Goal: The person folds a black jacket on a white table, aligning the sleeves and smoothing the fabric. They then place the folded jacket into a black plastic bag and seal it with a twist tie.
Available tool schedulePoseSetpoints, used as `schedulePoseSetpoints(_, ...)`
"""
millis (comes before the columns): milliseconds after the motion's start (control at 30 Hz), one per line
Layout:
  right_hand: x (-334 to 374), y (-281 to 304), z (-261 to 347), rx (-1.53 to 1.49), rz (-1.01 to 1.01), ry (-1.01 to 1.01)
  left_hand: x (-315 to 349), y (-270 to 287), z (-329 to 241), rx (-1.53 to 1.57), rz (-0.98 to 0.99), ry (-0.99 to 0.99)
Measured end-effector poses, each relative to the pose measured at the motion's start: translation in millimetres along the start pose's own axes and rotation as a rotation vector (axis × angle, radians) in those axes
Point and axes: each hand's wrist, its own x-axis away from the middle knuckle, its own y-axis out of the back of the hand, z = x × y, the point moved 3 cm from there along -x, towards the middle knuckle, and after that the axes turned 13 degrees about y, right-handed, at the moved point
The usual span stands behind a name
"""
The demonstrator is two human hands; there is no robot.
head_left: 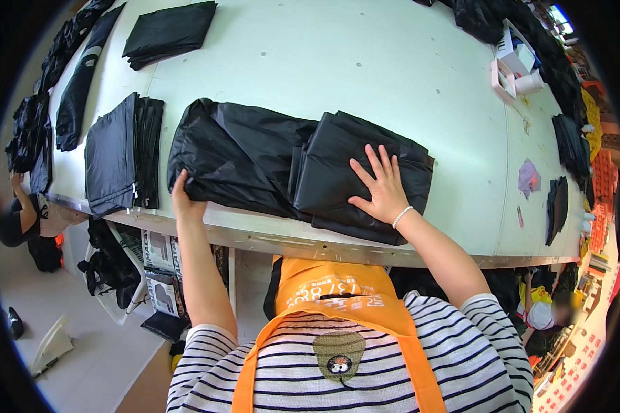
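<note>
Some fingers of the left hand are hidden at the edge of the black cloth, so its grip is unclear. The folded stack hides the cloth's right end, and the right hand covers part of the stack. The top edge crops a black bundle. A co-worker's head is blurred. The purple scrap is too small to identify.

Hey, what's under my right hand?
Your right hand rests on a folded black bundle; some lower edges show, but whatever the hand and bundle cover is hidden.
</note>
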Motion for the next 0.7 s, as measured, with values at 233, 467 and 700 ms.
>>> schedulePoseSetpoints(233,9,-5,-12,-0.025,0.036,-0.074,138,-146,86,-0.609,0.181,-0.457)
schedulePoseSetpoints(467,36,2,-22,-1.757,-0.734,-0.889,152,-198,293,-1.865,0.872,-0.956)
schedulePoseSetpoints(700,68,20,-121,-1.789,-0.899,-0.645,133,-184,337,-2.088,0.849,-0.984)
